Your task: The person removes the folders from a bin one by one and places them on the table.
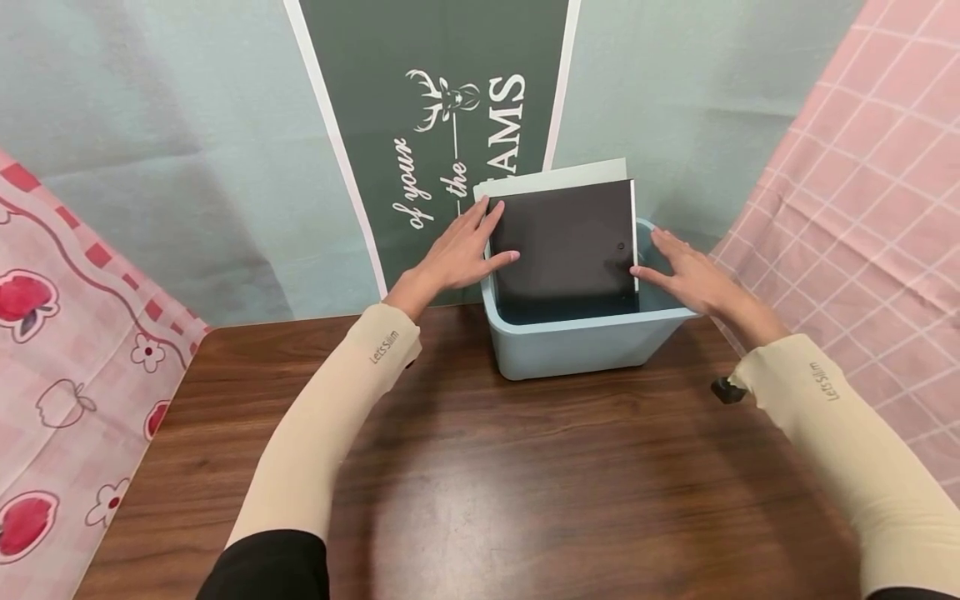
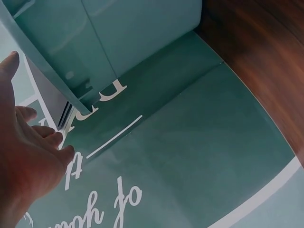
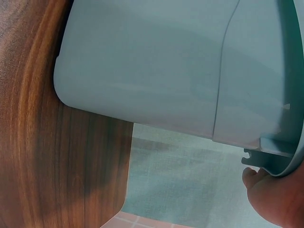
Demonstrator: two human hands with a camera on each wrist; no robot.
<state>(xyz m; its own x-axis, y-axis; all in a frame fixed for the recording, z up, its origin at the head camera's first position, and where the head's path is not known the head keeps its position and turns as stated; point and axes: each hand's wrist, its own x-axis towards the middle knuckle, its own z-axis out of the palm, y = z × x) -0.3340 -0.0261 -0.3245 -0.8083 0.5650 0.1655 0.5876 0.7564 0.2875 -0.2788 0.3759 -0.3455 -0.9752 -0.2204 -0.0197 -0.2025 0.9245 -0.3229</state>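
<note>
A black flat item [image 1: 562, 246], with a pale right edge and a small round mark, stands upright in a light blue plastic bin [image 1: 570, 350]. Behind it a pale flat item [image 1: 577, 177] sticks up higher. My left hand [image 1: 467, 250] is at the black item's left edge, thumb extended across its front. In the left wrist view, that hand's fingers [image 2: 56, 138] are beside the edges of the flat items at the bin's rim. My right hand [image 1: 693, 271] is at the bin's right rim, fingers extended, thumb near the black item's right edge. The bin's floor is hidden.
The bin stands at the back of a brown wooden table [image 1: 480, 483]. Behind hangs a green and pale cloth [image 1: 225, 208] with white lettering. A pink checked cloth [image 1: 862, 208] borders the right, a fruit-patterned cloth [image 1: 75, 375] the left.
</note>
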